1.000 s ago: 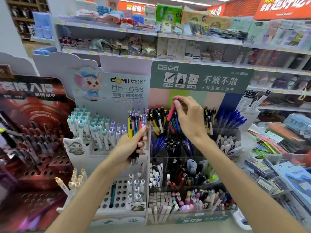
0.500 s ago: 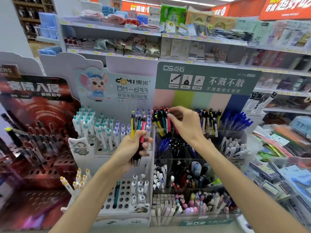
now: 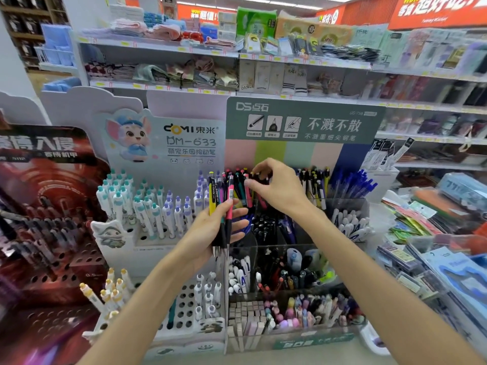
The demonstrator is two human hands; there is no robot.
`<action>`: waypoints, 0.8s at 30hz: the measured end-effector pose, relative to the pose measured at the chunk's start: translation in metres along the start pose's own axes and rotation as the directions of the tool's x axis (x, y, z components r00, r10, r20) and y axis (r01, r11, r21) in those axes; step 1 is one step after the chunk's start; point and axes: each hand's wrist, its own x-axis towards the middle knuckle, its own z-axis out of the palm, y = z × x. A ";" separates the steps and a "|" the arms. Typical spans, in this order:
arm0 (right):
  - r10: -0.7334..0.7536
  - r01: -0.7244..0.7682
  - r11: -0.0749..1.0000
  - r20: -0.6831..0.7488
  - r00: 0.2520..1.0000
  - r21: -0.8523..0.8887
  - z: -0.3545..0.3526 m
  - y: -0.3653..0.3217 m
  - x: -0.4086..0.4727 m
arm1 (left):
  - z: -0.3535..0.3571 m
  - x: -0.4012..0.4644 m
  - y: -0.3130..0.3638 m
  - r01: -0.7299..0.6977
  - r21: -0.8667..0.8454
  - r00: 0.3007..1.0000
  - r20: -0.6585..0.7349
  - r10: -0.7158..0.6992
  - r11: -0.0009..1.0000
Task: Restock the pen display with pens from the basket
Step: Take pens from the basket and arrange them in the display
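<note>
Head view of a shop's pen display (image 3: 297,122). The left hand (image 3: 210,230) gripped a bundle of pens (image 3: 221,206), yellow, black and pink among them, held upright with their tips pointing down below the palm; the thumb and fingers (image 3: 237,212) were curled round the barrels. The bundle stood just in front of the seam between the white rack (image 3: 158,233) on the left and the clear tiered bins (image 3: 311,259) on the right. The right hand (image 3: 279,188) reached over the top rear bin, its fingers bent above the caps of the pens standing there (image 3: 238,180); whether they pinched a pen could not be told. Blue pens (image 3: 350,183) filled the rear right corner of that tier, near the display's right edge. The lower bins held mixed pens and erasers (image 3: 245,312), their clear front walls rising between tiers. The white rack showed open holes in its lower front rows. Open room lay between the two forearms, above the lower tiers. No basket appeared in view.
</note>
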 end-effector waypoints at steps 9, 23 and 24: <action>0.284 -0.309 0.777 0.132 0.950 0.548 -0.040 0.031 -0.045 | 0.046 0.010 -0.024 0.041 0.124 0.980 0.189 -0.064 0.991; 0.074 -0.099 0.994 -0.354 0.932 -0.053 -0.093 0.114 -0.004 | 0.077 0.028 -0.031 0.117 0.115 0.979 0.155 -0.134 0.987; 0.083 -0.111 0.990 -0.284 0.955 -0.083 -0.088 0.117 0.000 | 0.078 0.029 -0.031 0.127 0.131 0.978 0.151 -0.146 0.983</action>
